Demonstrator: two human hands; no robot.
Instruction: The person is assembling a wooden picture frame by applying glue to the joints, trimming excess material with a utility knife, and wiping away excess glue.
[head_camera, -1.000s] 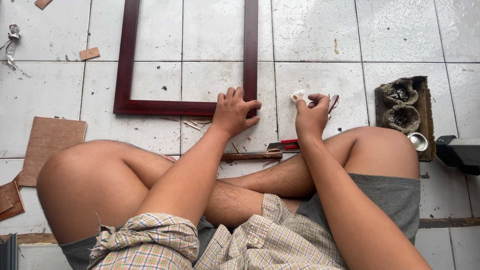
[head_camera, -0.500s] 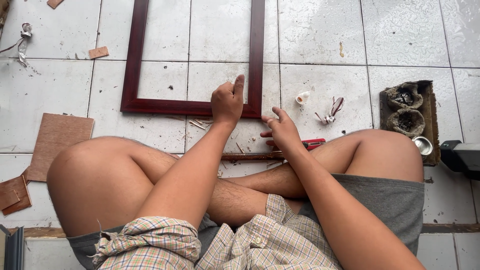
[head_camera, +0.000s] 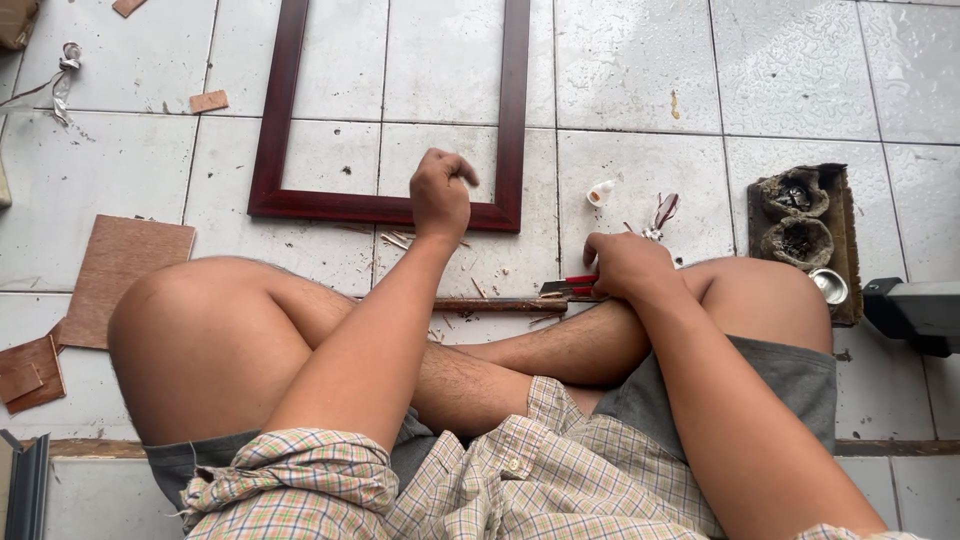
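A dark red wooden picture frame (head_camera: 290, 130) lies flat on the white floor tiles in front of my crossed legs. My left hand (head_camera: 440, 195) rests on the frame's near rail close to its right corner, fingers curled in with nothing visible in them. My right hand (head_camera: 625, 265) sits lower, above my shin, closed over the handle end of a red-handled tool (head_camera: 568, 287) whose tip points left. A thin brown wooden strip (head_camera: 500, 305) lies on the floor just left of that tool.
A small white cap-like piece (head_camera: 600, 191) and some metal scraps (head_camera: 660, 215) lie right of the frame. Further right stands a brown tray (head_camera: 845, 210) with two dark cups, a metal cup (head_camera: 830, 285) and a dark grey device (head_camera: 915, 310). Brown board pieces (head_camera: 125, 270) lie at the left.
My right hand left the small white piece, pulled back toward my leg and came down on the red-handled tool. My left hand stayed on the frame and curled its fingers in.
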